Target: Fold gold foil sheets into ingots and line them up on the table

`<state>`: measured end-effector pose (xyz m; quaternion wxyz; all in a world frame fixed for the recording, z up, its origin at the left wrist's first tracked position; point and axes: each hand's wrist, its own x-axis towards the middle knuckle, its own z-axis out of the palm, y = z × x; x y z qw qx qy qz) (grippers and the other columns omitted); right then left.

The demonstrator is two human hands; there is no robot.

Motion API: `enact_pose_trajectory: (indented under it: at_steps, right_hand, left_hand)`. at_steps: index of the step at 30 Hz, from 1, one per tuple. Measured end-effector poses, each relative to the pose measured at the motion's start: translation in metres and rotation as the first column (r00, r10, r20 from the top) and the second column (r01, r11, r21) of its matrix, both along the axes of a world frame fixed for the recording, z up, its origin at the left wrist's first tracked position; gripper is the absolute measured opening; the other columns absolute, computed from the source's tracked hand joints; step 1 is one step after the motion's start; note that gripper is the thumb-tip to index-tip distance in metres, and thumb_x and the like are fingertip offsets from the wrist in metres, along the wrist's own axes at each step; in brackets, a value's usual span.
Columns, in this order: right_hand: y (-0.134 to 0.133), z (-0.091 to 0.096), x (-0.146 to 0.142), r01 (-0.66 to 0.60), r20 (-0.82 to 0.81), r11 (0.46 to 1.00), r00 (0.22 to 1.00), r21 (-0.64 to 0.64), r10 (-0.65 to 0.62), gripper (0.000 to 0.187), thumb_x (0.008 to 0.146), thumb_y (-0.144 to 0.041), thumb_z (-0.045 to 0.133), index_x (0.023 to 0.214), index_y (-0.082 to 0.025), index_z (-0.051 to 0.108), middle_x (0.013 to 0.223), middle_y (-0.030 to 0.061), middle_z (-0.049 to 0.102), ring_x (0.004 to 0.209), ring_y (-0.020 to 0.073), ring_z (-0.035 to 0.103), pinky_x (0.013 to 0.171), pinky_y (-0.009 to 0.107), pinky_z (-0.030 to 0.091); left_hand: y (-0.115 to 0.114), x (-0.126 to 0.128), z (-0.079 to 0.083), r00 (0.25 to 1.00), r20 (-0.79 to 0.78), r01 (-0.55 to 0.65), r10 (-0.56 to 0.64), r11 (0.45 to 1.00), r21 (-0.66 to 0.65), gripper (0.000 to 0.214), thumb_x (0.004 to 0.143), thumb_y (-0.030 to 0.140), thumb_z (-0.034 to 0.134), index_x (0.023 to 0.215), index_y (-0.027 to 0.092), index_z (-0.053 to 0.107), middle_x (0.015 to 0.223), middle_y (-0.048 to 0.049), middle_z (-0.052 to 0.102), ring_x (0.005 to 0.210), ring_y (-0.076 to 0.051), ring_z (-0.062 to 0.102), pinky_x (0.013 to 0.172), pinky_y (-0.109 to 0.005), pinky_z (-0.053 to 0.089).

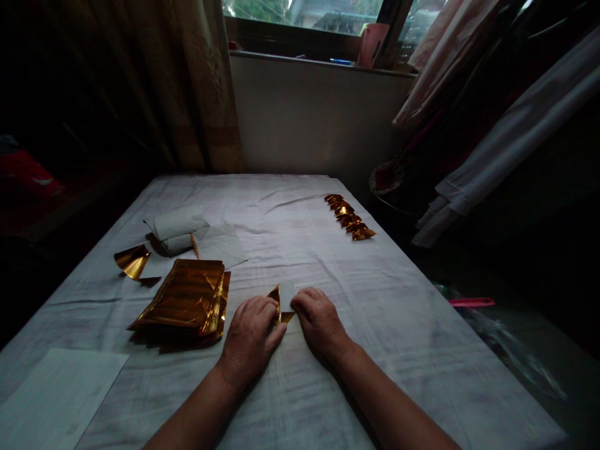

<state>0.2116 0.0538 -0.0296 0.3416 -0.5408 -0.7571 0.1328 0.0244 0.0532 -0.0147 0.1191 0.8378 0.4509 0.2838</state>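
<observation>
A small partly folded sheet of gold foil paper (286, 297), pale on its other side, lies on the cloth-covered table between my hands. My left hand (253, 328) is closed on its left edge, thumb along the near side. At the right edge, my right hand (319, 317) pinches the paper, its fingers curled together. Just left of my left hand rests a thick stack of gold foil sheets (187, 297). Several folded gold foil pieces (347, 215) stand in a row near the table's right edge.
Behind the stack lie a roll of pale paper (175, 224) and an orange pencil-like stick (194, 246). A curled foil scrap (134, 261) is at the left, a white sheet (65, 394) at the near left. Clothes (497, 137) hang beyond the right edge.
</observation>
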Motion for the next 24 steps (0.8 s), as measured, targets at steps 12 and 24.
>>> enact_pose_trajectory:
  at_steps: [12, 24]
  right_hand:
    - [-0.003, 0.004, -0.001, -0.017, -0.024, 1.000, 1.000, -0.008, 0.016, 0.012, 0.087, -0.011, 0.059, 0.087, -0.023, 0.062, 0.088, 0.0031, 0.063, 0.087, 0.0196, 0.057, 0.080, 0.032, 0.047]
    - [0.026, 0.007, 0.010, 0.108, 0.101, 0.992, 0.990, -0.070, -0.101, 0.035, 0.087, -0.014, 0.054, 0.121, -0.020, 0.063, 0.118, 0.0115, 0.067, 0.110, 0.0238, 0.061, 0.098, 0.039, 0.049]
  left_hand:
    - [0.000, -0.001, 0.001, 1.000, -0.004, 0.006, -0.006, 1.000, -0.009, 0.009, 0.084, 0.021, 0.063, 0.082, 0.023, 0.054, 0.098, -0.0035, 0.066, 0.098, -0.023, 0.060, 0.091, -0.041, 0.048]
    - [0.005, -0.005, 0.000, 0.998, 0.014, 0.060, -0.060, 0.998, -0.018, 0.008, 0.082, 0.018, 0.062, 0.083, 0.023, 0.055, 0.101, -0.0035, 0.068, 0.099, -0.023, 0.060, 0.092, -0.042, 0.047]
